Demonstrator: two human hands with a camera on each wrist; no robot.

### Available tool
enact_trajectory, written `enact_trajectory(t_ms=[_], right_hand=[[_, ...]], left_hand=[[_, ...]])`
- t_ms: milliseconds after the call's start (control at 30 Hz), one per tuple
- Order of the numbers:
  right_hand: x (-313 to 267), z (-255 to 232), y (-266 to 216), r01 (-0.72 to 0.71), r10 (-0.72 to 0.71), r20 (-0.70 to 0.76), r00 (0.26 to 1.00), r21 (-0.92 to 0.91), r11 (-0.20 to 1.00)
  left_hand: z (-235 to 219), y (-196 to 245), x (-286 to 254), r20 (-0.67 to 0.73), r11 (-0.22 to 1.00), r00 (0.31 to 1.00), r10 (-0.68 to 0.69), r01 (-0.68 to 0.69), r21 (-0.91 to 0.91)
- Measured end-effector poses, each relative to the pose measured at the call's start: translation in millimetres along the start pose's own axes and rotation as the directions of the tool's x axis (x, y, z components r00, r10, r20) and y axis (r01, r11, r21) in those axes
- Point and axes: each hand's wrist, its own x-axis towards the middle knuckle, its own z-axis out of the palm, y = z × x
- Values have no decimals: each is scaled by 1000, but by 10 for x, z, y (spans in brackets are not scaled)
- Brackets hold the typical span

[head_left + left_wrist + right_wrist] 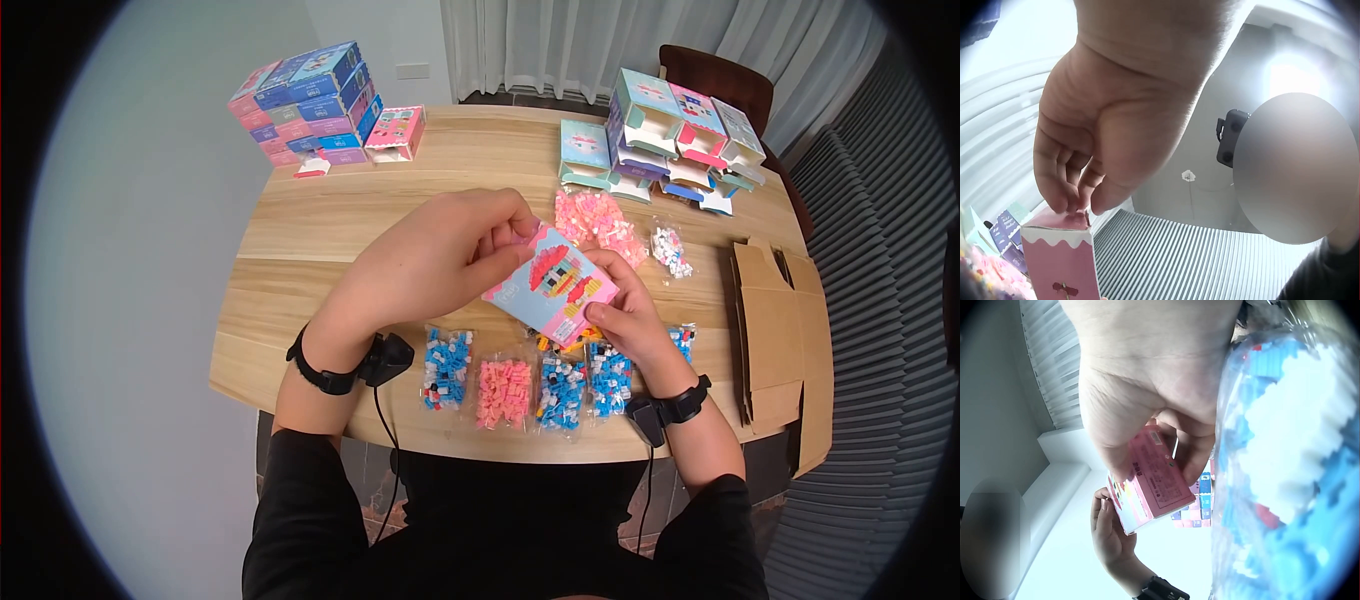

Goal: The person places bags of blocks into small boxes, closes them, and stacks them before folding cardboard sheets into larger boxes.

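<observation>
Box (552, 288), just one, held above the table (290, 235) in both hands.
Probably light, stiffish card that crushes easily; best held by its edges, as the right hand (632, 308) grips it, while the left hand (450, 240) pinches the opposite end. Nearer the person than the box: four blue bags (445, 368) and one pink bag (503, 392) showing. Beyond it, right: one white bag (670, 250). Beyond it, left: stacked boxes (315, 112), too overlapped to count.

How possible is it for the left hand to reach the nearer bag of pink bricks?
Probably yes: this bag lies uncovered and close, though the left hand would first need to release the small box.
</observation>
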Motion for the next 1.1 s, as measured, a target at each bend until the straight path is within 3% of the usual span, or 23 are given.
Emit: enact_trajectory(t_ms=[133, 233, 333, 367, 433, 467, 533, 567, 667, 700, 800, 900, 1000, 1033, 1100], right_hand=[[-6, -23, 8, -2, 2, 16, 1000, -12, 1000], [-16, -7, -18, -12, 13, 27, 1000, -29, 1000], [-9, -13, -8, -23, 24, 18, 1000, -43, 999], [-6, 6, -10, 28, -25, 28, 999, -108, 994], [0, 49, -21, 34, -37, 34, 999, 60, 998], [0, 61, -27, 36, -41, 36, 999, 143, 989], [-1, -35, 7, 27, -33, 63, 997, 91, 995], [4, -49, -3, 17, -25, 88, 996, 85, 996], [13, -43, -28, -2, -10, 126, 992, 95, 995], [10, -46, -32, -7, -7, 130, 991, 104, 995], [19, -71, -21, -21, 2, 142, 990, 133, 991], [19, -93, 2, -35, 15, 143, 990, 138, 990], [9, -90, -7, -36, 13, 150, 989, 155, 987], [7, -98, -3, -35, 11, 152, 988, 156, 987], [14, -116, 19, -32, 7, 157, 988, 158, 987]], left_hand=[[70, -96, 6, -89, 987, 994, 61, -47, 156], [21, 14, 23, 68, 987, 990, -126, 117, 113], [-27, 24, 37, 140, 982, 972, -189, 184, 44], [-59, 6, 42, 144, 983, 973, -181, 184, -3], [-114, -83, 51, 151, 978, 975, -164, 181, -101], [-131, -208, 65, 98, 961, 984, -147, 166, -221], [-235, -484, 103, -12, 888, 992, -125, 107, -446], [-391, -415, 109, 13, 847, 965, -260, 235, -477], [-468, -1012, 236, -215, 659, 893, -395, 113, -744], [-451, -945, 279, -255, 547, 881, -399, 6, -837], [-444, -1885, 340, -249, 347, 781, -572, -45, -937], [-458, -2239, 444, -277, 245, 535, -798, -131, -961], [-509, -2436, 515, -301, 228, 413, -859, -218, -949], [-513, -2638, 527, -291, 225, 385, -876, -207, -952], [-486, -2621, 538, -313, 251, 344, -885, -213, -944]])
